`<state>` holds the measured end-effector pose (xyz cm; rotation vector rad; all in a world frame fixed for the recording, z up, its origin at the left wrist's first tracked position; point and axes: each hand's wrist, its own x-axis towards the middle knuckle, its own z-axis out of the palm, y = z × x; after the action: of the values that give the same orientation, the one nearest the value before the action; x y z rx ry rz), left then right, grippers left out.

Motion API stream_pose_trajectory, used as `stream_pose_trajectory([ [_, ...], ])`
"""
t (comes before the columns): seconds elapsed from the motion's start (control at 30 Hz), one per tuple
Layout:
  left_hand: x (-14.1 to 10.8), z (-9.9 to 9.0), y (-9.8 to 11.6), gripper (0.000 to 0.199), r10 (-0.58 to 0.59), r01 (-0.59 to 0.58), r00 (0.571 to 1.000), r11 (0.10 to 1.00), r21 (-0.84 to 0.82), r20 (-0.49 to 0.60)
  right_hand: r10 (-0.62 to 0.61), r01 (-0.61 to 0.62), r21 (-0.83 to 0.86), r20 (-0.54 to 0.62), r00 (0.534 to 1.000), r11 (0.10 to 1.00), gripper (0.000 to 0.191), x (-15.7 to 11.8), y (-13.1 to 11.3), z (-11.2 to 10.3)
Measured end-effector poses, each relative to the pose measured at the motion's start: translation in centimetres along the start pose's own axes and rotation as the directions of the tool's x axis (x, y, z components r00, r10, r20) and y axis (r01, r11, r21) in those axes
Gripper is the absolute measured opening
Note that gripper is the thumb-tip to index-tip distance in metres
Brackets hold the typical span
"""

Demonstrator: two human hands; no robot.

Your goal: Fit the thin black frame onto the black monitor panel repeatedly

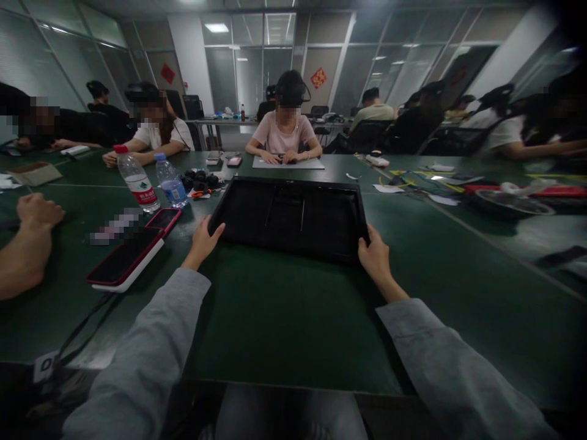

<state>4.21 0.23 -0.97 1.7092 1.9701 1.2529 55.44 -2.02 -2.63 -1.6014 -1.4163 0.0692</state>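
Observation:
A wide black rectangular panel with a raised rim [316, 235] is on the green table in front of me, slightly turned. It has a small pale mark on its far edge and thin bright lines across its face; whether it is a monitor or a tray I cannot tell. My left hand [202, 241] grips its left end, thumb over the rim. At the right end, my right hand [375, 253] closes around the near corner in the same way. The fingers beneath both ends are hidden.
Phones [126, 256] in a stack, a red-capped bottle [140, 186] and a blue-capped bottle [172, 183] stand left. Another person's fist [39, 214] rests beyond them. Cables and a round dish [511, 205] lie right. A person [284, 131] sits opposite.

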Motion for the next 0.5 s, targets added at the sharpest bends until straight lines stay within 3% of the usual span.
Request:
stream_pose_trajectory([
  [0.1,0.6,0.0,-0.4,0.065,-0.103,0.113,0.993,0.973,-0.203,0.056,0.014,-0.014,0.012,-0.021,1.000,1.000,0.063,0.1,0.3,0.2],
  [0.17,0.6,-0.3,-0.5,0.061,-0.107,0.114,0.993,0.972,-0.205,0.045,0.017,-0.016,0.021,-0.024,1.000,1.000,0.063,0.3,0.4,0.3],
  [0.37,-0.5,-2.7,0.4,0.049,-0.151,0.162,0.986,0.964,0.209,-0.067,-0.011,0.011,-0.003,0.041,0.999,1.000,0.061,0.9,0.5,0.5],
  [0.5,-1.0,-3.4,0.9,0.045,-0.123,0.141,0.990,0.927,0.348,-0.074,-0.034,0.037,-0.044,0.064,0.997,0.998,0.062,1.1,0.5,0.5],
])
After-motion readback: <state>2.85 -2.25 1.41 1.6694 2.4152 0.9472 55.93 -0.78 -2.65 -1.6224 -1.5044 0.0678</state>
